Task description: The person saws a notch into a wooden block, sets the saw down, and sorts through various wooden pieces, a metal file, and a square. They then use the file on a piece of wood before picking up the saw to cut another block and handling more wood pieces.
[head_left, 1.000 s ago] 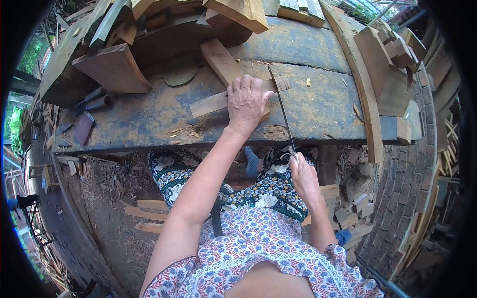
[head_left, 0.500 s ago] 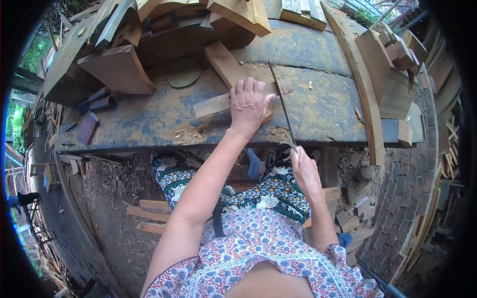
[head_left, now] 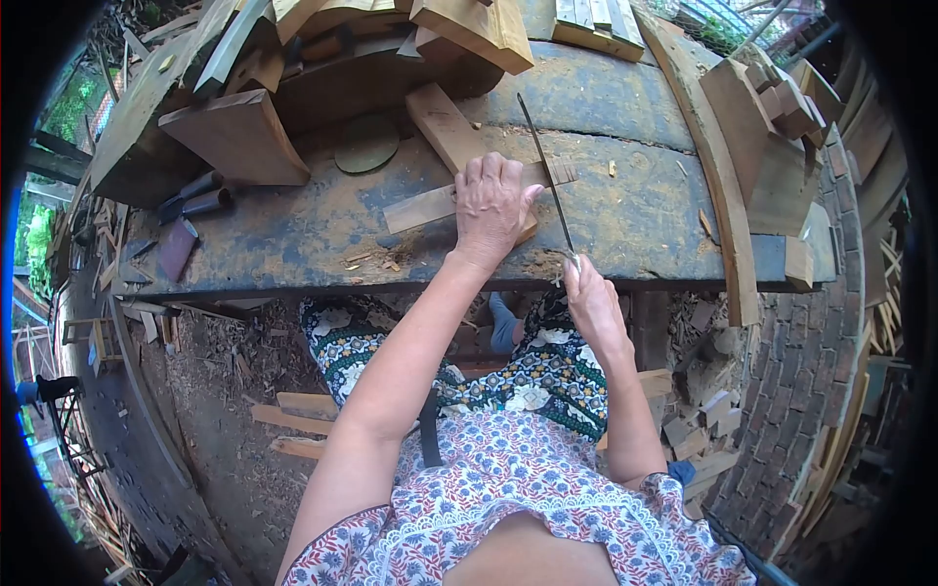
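Note:
My left hand [head_left: 491,210] is wrapped over a light wooden strip [head_left: 420,209], pressing it against a longer wooden block [head_left: 445,127] that lies crosswise under it on the workbench [head_left: 313,234]. Several notches show near the strip's right end. In my right hand [head_left: 594,301] is the handle end of a thin saw [head_left: 549,176]; the fingers are closed round it. The narrow blade points away from me and crosses the strip just right of my left thumb.
Stacked boards [head_left: 479,34] stand at the bench's back left, near a round disc [head_left: 366,145] and dark-handled tools [head_left: 203,201]. A long plank [head_left: 703,166] lies along the right side, beside more wood blocks [head_left: 782,103]. Wood scraps lie on the ground.
My right hand has moved forward toward the bench, and the saw blade has slid farther away across the strip. My left hand stays in place on the wood.

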`<state>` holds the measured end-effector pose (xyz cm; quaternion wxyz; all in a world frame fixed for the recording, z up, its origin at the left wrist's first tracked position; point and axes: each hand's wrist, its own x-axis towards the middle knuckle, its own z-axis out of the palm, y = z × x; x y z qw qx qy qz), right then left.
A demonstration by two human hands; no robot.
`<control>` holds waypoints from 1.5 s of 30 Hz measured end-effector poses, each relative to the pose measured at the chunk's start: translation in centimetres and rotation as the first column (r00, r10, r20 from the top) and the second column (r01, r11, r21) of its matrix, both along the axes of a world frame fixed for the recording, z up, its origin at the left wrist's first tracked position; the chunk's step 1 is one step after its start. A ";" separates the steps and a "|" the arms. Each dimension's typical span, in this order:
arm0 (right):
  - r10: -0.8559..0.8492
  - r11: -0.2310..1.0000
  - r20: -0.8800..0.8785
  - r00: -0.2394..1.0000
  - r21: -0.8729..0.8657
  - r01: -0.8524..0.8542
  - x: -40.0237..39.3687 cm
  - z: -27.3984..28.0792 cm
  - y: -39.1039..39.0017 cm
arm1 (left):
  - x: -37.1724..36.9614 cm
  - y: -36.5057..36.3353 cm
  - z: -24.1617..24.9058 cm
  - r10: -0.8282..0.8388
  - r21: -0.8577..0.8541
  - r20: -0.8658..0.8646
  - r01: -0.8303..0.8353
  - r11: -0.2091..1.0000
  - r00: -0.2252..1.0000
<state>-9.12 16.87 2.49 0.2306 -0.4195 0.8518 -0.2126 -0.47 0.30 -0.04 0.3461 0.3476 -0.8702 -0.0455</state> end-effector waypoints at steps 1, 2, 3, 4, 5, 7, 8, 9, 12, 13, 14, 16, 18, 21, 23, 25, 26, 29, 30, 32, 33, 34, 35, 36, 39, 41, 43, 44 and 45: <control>0.005 1.000 0.002 1.000 0.000 -0.005 0.1 -0.1 0.0 | 0.1 0.0 0.0 -0.009 0.006 -0.006 0.009 1.000 1.000; 0.007 1.000 0.010 1.000 -0.002 -0.007 0.1 -0.2 0.4 | 0.1 0.0 0.1 -0.007 0.007 -0.006 0.007 1.000 1.000; 0.006 1.000 0.017 1.000 -0.004 -0.006 0.1 -0.2 0.8 | 0.2 0.0 0.1 -0.013 0.008 0.001 0.013 1.000 1.000; 0.004 1.000 0.018 1.000 -0.003 -0.004 0.3 -0.2 1.5 | 0.2 0.0 0.1 -0.021 0.008 0.009 0.021 1.000 1.000; 0.006 1.000 0.020 1.000 -0.007 -0.006 0.6 -0.1 2.4 | 0.2 0.0 0.1 -0.022 0.009 0.010 0.022 1.000 1.000; 0.009 1.000 0.017 1.000 -0.010 -0.009 1.1 0.3 3.7 | 0.2 0.0 0.1 -0.023 0.001 0.000 0.023 1.000 1.000; -0.007 1.000 0.037 0.999 0.029 0.006 1.4 0.6 4.3 | 0.2 -0.1 0.1 -0.023 0.004 -0.002 0.023 1.000 1.000; -0.025 0.997 0.057 0.998 0.069 0.021 1.6 0.9 4.8 | 0.2 0.0 0.1 -0.021 0.013 0.006 0.021 1.000 1.000; -0.020 0.996 0.041 0.999 0.091 0.016 1.8 1.3 4.8 | 0.0 0.1 0.1 -0.012 0.029 0.011 0.011 1.000 1.000; -0.013 0.994 0.028 1.000 0.108 0.010 1.7 1.4 4.5 | 0.0 0.1 0.1 0.000 0.032 0.011 -0.001 0.999 1.000; -0.009 0.994 0.026 1.000 0.106 0.007 1.5 1.5 4.2 | 0.0 0.1 0.1 0.004 0.030 0.009 -0.004 1.000 1.000; -0.026 0.996 0.019 0.999 0.086 0.024 0.9 1.7 3.2 | 0.1 0.1 0.1 -0.009 0.025 -0.010 0.009 1.000 1.000; 0.021 0.999 -0.031 0.999 0.034 -0.020 0.2 1.0 2.0 | 0.2 0.0 0.1 -0.017 0.021 -0.005 0.017 1.000 1.000; 0.052 0.998 -0.125 0.991 -0.040 -0.057 -0.2 -0.1 0.4 | 0.1 0.0 0.2 -0.024 0.013 -0.010 0.024 1.000 1.000; 0.024 1.000 -0.038 0.999 -0.007 -0.024 0.0 0.2 -0.1 | 0.3 -0.1 0.2 -0.015 0.010 -0.017 0.015 1.000 1.000; 0.031 1.000 -0.061 0.998 -0.002 -0.031 0.1 -0.5 1.2 | 0.2 0.0 0.2 -0.019 0.017 -0.014 0.019 1.000 1.000; 0.019 1.000 -0.031 0.999 0.013 -0.018 0.4 -0.4 2.0 | 0.1 0.0 0.2 -0.025 0.021 -0.015 0.025 0.999 1.000; 0.000 0.999 0.024 1.000 0.043 -0.001 1.2 0.2 4.7 | 0.2 0.0 0.1 -0.021 0.027 -0.001 0.021 0.999 1.000; -0.007 0.999 0.029 1.000 0.052 0.005 1.4 0.2 5.5 | 0.2 0.0 0.1 -0.020 0.026 -0.002 0.020 0.999 1.000; -0.025 0.998 0.063 0.998 0.062 0.021 1.9 0.5 6.3 | 0.2 0.1 0.1 -0.018 0.025 -0.004 0.018 1.000 1.000; -0.025 0.998 0.061 0.998 0.061 0.021 1.9 0.7 6.3 | 0.1 0.1 0.0 -0.014 0.023 -0.004 0.014 1.000 1.000; -0.023 0.996 0.065 0.998 0.087 0.017 1.9 0.8 6.2 | 0.1 0.0 0.1 -0.008 0.019 -0.004 0.009 1.000 1.000; -0.020 0.994 0.068 0.997 0.111 0.012 1.9 1.0 6.0 | 0.1 0.1 0.1 -0.007 0.017 -0.006 0.007 1.000 1.000; -0.017 0.994 0.067 0.998 0.108 0.010 1.8 1.1 5.7 | 0.0 0.1 0.2 0.000 0.021 -0.002 0.001 1.000 1.000; -0.020 0.995 0.044 0.999 0.097 0.015 1.1 1.2 4.1 | 0.1 0.1 0.1 0.003 0.027 0.003 -0.003 1.000 1.000; -0.010 0.997 0.019 1.000 0.072 0.009 0.6 1.2 2.8 | 0.0 0.2 0.1 -0.006 0.026 0.002 0.006 1.000 1.000; 0.034 0.999 -0.030 0.999 0.027 -0.034 0.1 0.0 2.1 | 0.1 0.2 0.1 0.000 0.019 0.006 0.000 1.000 1.000; 0.029 0.999 -0.025 0.999 0.027 -0.028 0.2 0.0 1.7 | 0.1 0.1 0.2 0.004 0.015 0.007 -0.004 1.000 1.000; 0.024 0.999 -0.019 1.000 0.028 -0.023 0.2 0.0 1.4 | 0.1 0.1 0.1 0.001 0.012 0.002 -0.001 1.000 1.000</control>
